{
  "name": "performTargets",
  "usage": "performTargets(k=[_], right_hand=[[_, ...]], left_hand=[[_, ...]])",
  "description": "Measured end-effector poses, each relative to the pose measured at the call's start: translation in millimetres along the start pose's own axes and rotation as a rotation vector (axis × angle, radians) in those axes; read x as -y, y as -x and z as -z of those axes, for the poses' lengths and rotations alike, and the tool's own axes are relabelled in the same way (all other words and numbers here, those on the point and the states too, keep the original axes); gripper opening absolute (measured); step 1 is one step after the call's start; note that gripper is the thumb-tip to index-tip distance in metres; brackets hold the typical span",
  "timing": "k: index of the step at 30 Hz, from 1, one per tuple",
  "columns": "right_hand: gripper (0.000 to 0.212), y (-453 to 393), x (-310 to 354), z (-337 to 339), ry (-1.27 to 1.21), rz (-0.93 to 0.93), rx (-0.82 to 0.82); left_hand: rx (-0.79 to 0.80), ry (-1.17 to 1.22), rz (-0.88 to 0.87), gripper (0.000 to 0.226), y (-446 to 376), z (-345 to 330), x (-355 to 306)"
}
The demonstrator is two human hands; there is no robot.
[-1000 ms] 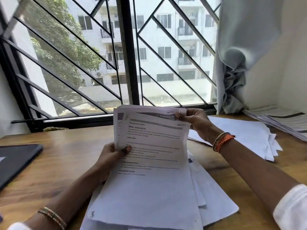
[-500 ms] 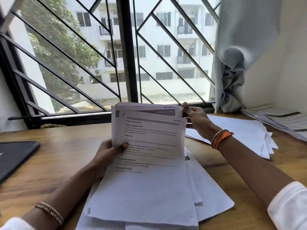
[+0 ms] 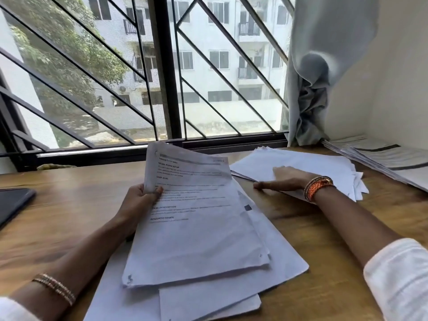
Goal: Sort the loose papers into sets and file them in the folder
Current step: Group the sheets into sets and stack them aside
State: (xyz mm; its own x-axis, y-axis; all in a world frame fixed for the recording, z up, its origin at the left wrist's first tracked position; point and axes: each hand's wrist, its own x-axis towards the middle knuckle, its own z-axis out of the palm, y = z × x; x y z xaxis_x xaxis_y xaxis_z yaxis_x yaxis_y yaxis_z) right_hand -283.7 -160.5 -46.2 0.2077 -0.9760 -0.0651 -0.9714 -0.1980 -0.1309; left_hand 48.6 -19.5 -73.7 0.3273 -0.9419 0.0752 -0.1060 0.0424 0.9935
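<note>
On the wooden desk [image 3: 69, 205] below the barred window [image 3: 162, 77], I log the following. Left hand [image 3: 141, 200]: thumb and fingers pinch the left edge of a printed sheet [image 3: 196, 216], its far end lifted, its near end lying on a loose stack of papers [image 3: 231, 290] at centre. Right hand [image 3: 287, 180]: fingers straight, palm down, resting flat on a second pile of blank-side sheets [image 3: 312, 165], far right. Third pile, printed pages [image 3: 389, 158]: far right corner, beside the pale curtain [image 3: 324, 66]. Dark tablet [image 3: 11, 205]: left edge. No folder identifiable from my view.
</note>
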Motion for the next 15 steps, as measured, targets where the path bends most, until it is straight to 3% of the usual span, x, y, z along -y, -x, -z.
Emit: performTargets(k=[5,11,13,15], right_hand=[[0.045,3.9,11.1,1.0,0.125,0.093,-0.178],[0.017,14.5,24.7,6.9,0.072,0.117,-0.209],[0.016,21.8,20.9,27.0,-0.137,0.143,-0.17],[0.02,38.5,23.4,55.6,-0.683,0.246,-0.088]], left_hand=[[-0.033,-0.01,-0.021,0.01,-0.3,-2.2,0.7],[-0.018,-0.006,-0.017,0.01,2.3,-2.1,-2.0],[-0.039,-0.01,-0.021,0.011,2.0,-2.7,-1.5],[-0.075,-0.002,-0.03,0.01,0.3,-2.8,-0.3]])
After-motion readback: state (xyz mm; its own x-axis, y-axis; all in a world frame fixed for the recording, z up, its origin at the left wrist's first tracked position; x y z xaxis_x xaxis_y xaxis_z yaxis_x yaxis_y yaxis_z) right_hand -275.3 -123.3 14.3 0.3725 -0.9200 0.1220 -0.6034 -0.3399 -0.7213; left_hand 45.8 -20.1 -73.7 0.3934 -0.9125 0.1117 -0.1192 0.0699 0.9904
